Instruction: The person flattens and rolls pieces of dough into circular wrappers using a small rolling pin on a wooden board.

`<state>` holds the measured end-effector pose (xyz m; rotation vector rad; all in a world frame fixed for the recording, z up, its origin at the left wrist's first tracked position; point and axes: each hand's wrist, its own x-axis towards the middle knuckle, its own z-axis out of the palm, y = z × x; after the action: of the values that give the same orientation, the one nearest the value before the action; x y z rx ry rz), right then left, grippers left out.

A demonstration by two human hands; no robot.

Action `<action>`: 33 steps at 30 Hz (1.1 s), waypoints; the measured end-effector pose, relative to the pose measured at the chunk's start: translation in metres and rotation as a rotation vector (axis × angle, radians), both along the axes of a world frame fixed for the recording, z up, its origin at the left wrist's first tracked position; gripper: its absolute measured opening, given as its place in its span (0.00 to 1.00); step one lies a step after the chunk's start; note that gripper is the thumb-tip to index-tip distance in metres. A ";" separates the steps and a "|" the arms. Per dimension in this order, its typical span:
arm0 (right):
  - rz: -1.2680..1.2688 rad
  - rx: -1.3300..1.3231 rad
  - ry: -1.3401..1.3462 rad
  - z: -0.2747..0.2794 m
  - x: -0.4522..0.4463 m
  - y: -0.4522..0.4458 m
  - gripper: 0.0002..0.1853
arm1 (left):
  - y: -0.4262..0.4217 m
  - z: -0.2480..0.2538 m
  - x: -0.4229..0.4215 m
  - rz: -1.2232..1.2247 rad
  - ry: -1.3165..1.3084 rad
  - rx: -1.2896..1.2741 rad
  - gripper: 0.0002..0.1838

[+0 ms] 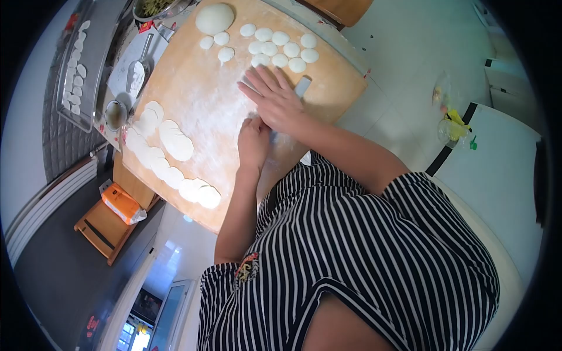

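My right hand (pixel 274 100) lies palm down over the floured wooden board (pixel 205 82), its fingers stretched out and spread. Beside it shows the pale grey end of a rod-like piece (pixel 302 86), perhaps a rolling pin; the rest is hidden. Just below, my left hand (pixel 253 140) is closed, its fingertips against the base of my right hand. Whatever it holds is covered. Beyond my hands sit several small flattened dough pieces (pixel 280 38) and a large dough ball (pixel 215 19). Overlapping rolled dough rounds (pixel 175 143) line the board's left side.
Left of the board are a metal scoop with flour (pixel 138 73), a small bowl (pixel 116 112) and a tray (pixel 88 114) with white pieces. A bowl of greens (pixel 155 8) stands at the top. An orange package (pixel 121 202) lies on a wooden chair (pixel 96 237).
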<state>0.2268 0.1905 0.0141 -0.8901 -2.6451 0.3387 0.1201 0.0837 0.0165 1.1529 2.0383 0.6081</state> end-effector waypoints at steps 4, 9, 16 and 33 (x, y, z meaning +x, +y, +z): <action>-0.033 -0.010 0.055 -0.008 -0.003 -0.003 0.32 | 0.000 -0.002 -0.004 -0.038 0.080 0.069 0.08; 0.005 -0.048 -0.069 -0.005 0.090 -0.038 0.30 | -0.027 0.003 0.006 0.168 -0.048 0.071 0.09; 0.026 0.113 0.019 0.002 -0.003 -0.007 0.28 | -0.019 -0.001 -0.016 0.077 -0.126 -0.151 0.12; 0.006 0.120 0.049 -0.002 -0.005 -0.012 0.30 | -0.027 -0.012 -0.019 -0.111 0.221 -0.041 0.13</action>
<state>0.2214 0.1784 0.0116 -0.8260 -2.5932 0.1980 0.1010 0.0563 0.0041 1.3491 2.1418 0.3967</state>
